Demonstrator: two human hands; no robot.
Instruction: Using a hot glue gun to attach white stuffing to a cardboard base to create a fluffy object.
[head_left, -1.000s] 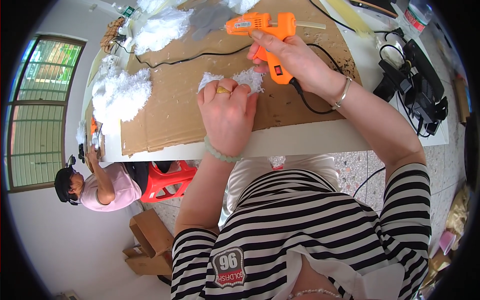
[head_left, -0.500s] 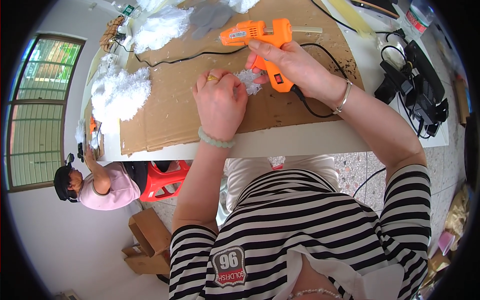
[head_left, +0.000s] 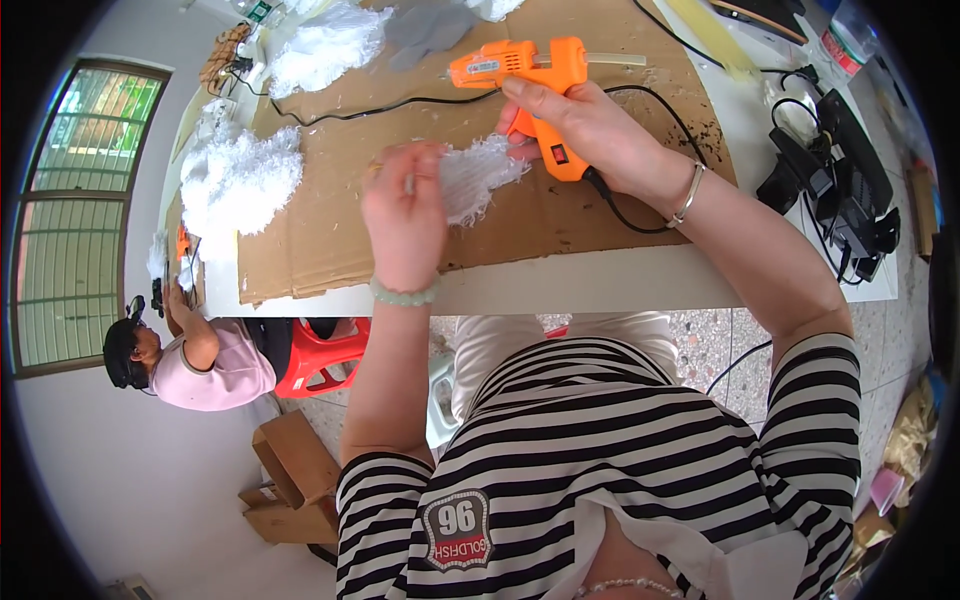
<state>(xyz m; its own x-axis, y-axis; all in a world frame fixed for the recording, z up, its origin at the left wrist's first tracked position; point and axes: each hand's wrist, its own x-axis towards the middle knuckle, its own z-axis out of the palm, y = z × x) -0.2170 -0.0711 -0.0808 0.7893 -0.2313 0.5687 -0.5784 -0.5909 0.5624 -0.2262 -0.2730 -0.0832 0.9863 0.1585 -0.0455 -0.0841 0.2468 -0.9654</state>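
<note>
My right hand (head_left: pixel 580 115) grips an orange hot glue gun (head_left: pixel 550 130), whose nozzle points left and whose pale glue stick (head_left: pixel 615 60) sticks out at the back. The tips of its lower fingers touch the right edge of a white fringed fabric piece (head_left: pixel 478 182) over the cardboard. At that piece's left edge is my left hand (head_left: pixel 405 210), its fingers bent and blurred by motion. Whether they pinch anything does not show.
Brown cardboard (head_left: pixel 340 240) covers much of the white table. White fluffy pieces (head_left: pixel 240 185) pile up at the left, with more (head_left: pixel 330 45) farther back. A black cord (head_left: pixel 400 103) crosses behind my hands. Black devices (head_left: pixel 835 170) stand at right. Another person (head_left: pixel 215 365) sits at left.
My left hand has moved left and its fingers have loosened from their curl, uncovering more of the white fringed piece. My right hand and the glue gun have hardly moved.
</note>
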